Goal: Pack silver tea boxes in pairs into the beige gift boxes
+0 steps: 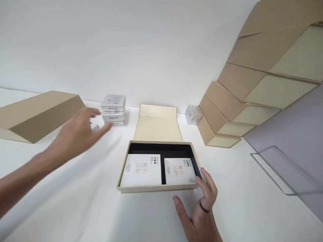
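Note:
In front of me a cream gift box (156,189) lies with its lid (158,126) folded back, its inside black. Two white tea boxes sit in it: a larger one (141,173) on the left and a smaller one (174,178) on the right. My right hand (202,205), with a black ring, rests at the box's front right corner, fingers apart. My left hand (78,132) is in the air just left of a stack of small white boxes (113,109), thumb and fingers spread, nothing between them. Part of another small white item (95,127) shows behind that hand.
A long tan box (42,111) stands at the left. On the right, several tan and cream boxes (234,94) are stacked against the wall, with a small white box (193,115) beside them. A clear-edged frame (272,174) lies at the table's right edge.

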The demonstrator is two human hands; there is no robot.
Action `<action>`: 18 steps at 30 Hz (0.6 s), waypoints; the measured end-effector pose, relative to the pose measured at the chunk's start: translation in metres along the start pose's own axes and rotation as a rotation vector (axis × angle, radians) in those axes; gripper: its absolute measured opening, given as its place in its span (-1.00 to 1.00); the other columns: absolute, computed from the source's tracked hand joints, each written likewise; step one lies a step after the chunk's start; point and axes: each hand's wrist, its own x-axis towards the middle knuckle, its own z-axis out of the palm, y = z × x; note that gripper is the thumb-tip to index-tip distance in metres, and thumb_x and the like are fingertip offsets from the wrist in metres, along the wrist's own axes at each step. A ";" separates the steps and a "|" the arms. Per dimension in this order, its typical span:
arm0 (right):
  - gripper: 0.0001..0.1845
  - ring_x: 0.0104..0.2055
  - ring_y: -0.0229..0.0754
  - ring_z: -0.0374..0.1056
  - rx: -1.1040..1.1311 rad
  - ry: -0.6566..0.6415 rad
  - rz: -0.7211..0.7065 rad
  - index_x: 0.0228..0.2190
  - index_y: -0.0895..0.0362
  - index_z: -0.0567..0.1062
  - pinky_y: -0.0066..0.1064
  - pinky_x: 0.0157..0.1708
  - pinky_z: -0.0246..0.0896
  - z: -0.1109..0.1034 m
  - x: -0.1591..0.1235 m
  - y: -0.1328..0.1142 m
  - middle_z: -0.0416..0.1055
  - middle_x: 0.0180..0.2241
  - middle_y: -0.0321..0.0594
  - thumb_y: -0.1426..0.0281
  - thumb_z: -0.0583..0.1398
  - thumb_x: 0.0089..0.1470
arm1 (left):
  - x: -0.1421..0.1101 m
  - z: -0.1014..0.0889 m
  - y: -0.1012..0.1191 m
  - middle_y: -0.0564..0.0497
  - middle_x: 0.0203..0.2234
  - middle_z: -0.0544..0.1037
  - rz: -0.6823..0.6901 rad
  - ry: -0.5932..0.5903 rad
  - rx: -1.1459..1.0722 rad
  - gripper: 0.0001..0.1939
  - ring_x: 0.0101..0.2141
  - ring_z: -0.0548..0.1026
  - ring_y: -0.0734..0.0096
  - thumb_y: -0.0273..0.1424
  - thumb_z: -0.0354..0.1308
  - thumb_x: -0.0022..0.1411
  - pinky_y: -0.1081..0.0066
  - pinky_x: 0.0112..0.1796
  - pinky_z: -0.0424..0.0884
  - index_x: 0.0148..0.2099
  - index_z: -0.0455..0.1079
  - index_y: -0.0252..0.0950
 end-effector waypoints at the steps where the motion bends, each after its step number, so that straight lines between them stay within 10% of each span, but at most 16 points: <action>1: -0.34 0.39 0.11 0.02 0.008 0.011 -0.006 0.24 0.11 0.10 0.17 0.22 0.20 0.000 0.000 0.001 -0.05 0.35 0.17 0.29 0.22 0.22 | 0.004 -0.002 -0.025 -0.31 0.19 0.24 -0.056 0.001 0.082 -0.34 0.20 0.22 -0.45 0.11 0.08 0.26 -0.20 0.09 0.22 0.13 0.08 -0.29; 4: -0.28 0.34 0.21 0.10 0.011 0.039 -0.095 0.21 0.15 0.19 0.23 0.20 0.18 0.001 0.001 0.011 0.03 0.32 0.23 0.23 0.31 0.12 | 0.005 -0.002 -0.087 -0.32 0.15 0.23 -0.230 -0.038 0.194 -0.17 0.21 0.12 -0.61 0.17 0.20 0.10 -0.20 0.07 0.18 0.12 -0.05 -0.27; 8: -0.18 0.30 0.30 0.17 -0.025 0.075 -0.208 0.21 0.18 0.23 0.21 0.09 0.30 0.004 0.003 0.032 0.10 0.29 0.27 0.20 0.39 0.02 | -0.006 0.000 -0.111 0.02 -0.08 0.37 -0.362 -0.109 0.029 -0.24 0.01 0.36 -0.22 0.13 0.28 0.05 0.15 -0.12 0.26 0.04 -0.06 -0.11; 18: -0.14 0.32 0.30 0.14 -0.027 0.074 -0.229 0.25 0.23 0.19 0.20 0.12 0.28 0.003 0.002 0.030 0.11 0.27 0.30 0.25 0.39 0.03 | -0.034 -0.056 -0.017 0.04 -0.02 0.45 0.070 0.091 -0.277 -0.43 0.04 0.43 0.09 -0.09 0.39 0.11 0.10 0.07 0.37 0.00 0.17 -0.13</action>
